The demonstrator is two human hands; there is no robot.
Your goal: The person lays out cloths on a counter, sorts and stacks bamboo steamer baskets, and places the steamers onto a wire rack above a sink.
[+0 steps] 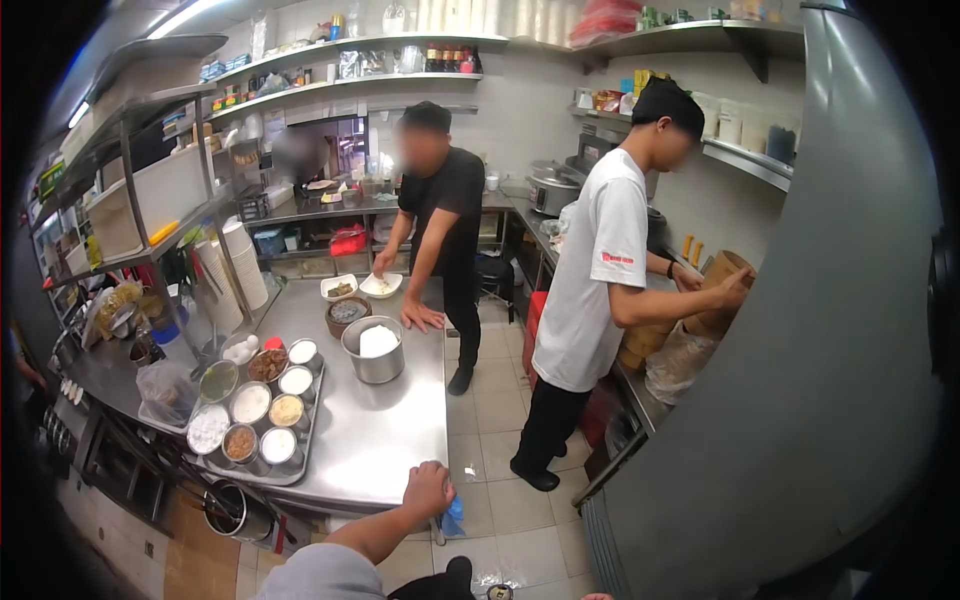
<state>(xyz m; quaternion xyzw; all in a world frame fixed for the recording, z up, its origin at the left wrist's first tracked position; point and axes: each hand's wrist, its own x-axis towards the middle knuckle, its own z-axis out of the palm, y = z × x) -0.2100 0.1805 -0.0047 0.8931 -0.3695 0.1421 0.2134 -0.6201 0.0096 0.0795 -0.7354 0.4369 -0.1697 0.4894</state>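
My left hand [430,488] is at the near right corner of the steel table [380,440], its fingers curled in. Just below it, by the table's edge, hangs a small blue item [453,517]; whether the fingers grip it is unclear. Only a sliver of my right hand [597,597] shows at the bottom edge, its fingers hidden. To the left, a metal tray [300,470] holds several round containers of white, yellow and brown food. A deep metal pot [373,365] with something white inside stands farther back.
Across the table, a person in black touches a white dish [381,287] beside a dark round container [347,311]. Another person in white handles bamboo steamers [722,270] at the right counter. A large grey metal surface [800,380] fills the right side.
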